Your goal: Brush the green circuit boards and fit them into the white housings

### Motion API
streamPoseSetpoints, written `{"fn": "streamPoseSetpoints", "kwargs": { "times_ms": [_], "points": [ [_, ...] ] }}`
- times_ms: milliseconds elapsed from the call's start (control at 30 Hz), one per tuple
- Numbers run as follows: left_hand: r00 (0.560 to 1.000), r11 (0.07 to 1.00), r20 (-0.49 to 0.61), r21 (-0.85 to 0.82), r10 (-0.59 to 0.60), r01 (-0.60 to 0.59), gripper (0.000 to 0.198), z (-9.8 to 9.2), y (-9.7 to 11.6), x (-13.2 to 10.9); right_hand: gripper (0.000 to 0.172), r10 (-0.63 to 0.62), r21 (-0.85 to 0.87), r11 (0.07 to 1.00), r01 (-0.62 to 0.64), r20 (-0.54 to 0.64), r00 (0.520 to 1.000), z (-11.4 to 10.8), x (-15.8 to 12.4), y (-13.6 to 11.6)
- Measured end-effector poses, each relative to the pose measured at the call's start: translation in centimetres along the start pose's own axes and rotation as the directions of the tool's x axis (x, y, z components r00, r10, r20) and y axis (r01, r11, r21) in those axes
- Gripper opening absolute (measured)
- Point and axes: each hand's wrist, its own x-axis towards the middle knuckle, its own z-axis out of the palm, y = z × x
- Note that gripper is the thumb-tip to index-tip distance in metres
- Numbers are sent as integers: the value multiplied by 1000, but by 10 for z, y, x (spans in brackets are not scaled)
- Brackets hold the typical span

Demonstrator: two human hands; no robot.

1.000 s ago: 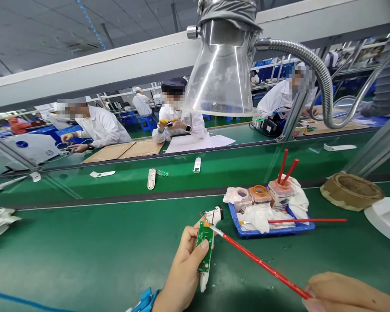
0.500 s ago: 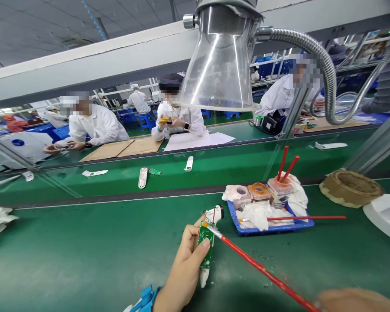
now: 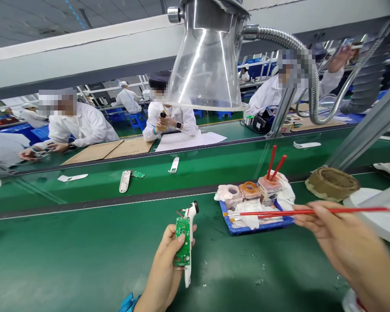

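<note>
Plainly, the left hand (image 3: 164, 260) grips the circuit board (image 3: 183, 253); the right hand (image 3: 338, 236), well apart, pinches a brush (image 3: 289, 212).

No words, numbers or brand names can be read. The green circuit board (image 3: 182, 252) in the left hand (image 3: 162, 265) bears pale printed specks, too small to make out. Farther off and to the right of that hand, the rightmost jar (image 3: 269, 193) in a blue tray (image 3: 247, 231) has a darker patch on its front; whether it is a label cannot be told. The jar sits to the left of the right hand (image 3: 339, 232). Far beyond and left of the left hand, a white machine (image 3: 8, 151) carries a blue mark, cut off at the edge of view and illegible.
</note>
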Motion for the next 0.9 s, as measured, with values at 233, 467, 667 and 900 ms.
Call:
{"fn": "streamPoseSetpoints", "kwargs": {
  "times_ms": [233,467,667,900],
  "points": [
    [1000,999,14,-25,-28,28,19,-1,0,3,11,304,49,949,-310,106,947,24,28,31],
    [997,999,76,-45,6,-3,14,5,9,2,19,499,-241,848,-473,60,864,1,41,1],
    [963,998,268,-61,24,-8,12,32,3,9,41,487,-455,842,-290,410,771,33,-5,2],
    [902,966,371,47,220,-255,12,62,-9,32,43,181,-412,893,181,697,694,105,-37,16]
  ]
}}
